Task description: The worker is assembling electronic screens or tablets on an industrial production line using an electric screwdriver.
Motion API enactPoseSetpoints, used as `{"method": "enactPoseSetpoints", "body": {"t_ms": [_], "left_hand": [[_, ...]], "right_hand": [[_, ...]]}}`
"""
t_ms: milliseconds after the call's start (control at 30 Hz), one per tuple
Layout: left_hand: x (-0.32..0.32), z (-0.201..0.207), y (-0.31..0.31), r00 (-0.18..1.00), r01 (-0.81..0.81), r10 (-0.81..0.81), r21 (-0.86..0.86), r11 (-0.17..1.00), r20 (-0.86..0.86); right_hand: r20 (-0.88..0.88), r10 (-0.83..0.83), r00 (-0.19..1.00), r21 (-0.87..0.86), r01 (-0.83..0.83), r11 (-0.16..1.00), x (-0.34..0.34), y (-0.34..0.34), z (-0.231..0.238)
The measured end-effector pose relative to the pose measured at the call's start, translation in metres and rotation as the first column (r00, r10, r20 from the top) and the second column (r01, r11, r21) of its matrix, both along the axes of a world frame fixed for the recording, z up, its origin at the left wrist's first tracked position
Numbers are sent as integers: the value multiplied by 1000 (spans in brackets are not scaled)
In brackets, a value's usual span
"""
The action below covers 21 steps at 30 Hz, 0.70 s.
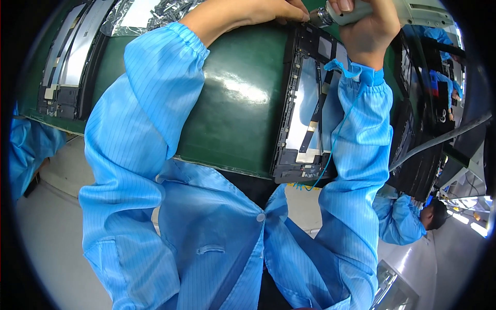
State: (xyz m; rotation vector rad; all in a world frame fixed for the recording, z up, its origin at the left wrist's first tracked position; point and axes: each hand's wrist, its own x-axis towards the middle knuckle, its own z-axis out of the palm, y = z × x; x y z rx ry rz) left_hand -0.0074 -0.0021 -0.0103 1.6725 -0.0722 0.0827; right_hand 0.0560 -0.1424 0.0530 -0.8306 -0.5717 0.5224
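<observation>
Right hand (368, 32) grips electric screwdriver (347, 14); left hand (268, 10) steadies its tip.

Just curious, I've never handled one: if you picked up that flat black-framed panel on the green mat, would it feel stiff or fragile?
The panel looks thin and wide, so probably light and slightly flexible. Its open back shows a shiny sheet and flat ribbon cables, so likely fragile; edges seem safest. Lying flat on the green mat, it should slide, not roll or tip.
</observation>
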Motion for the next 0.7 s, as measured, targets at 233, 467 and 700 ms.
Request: {"method": "enactPoseSetpoints", "body": {"t_ms": [233, 467, 700], "left_hand": [[-1, 7, 0, 1000, 7, -7, 26, 1000, -20], [-4, 8, 0, 1000, 0, 1, 24, 1000, -19], [-2, 9, -1, 999, 4, -4, 14, 1000, -48]], "right_hand": [[413, -203, 888, -171, 295, 940, 3, -4, 1], [436, -198, 878, -179, 300, 937, 0, -1, 1], [430, -165, 888, -189, 267, 945, 0, -3, 3]]}}
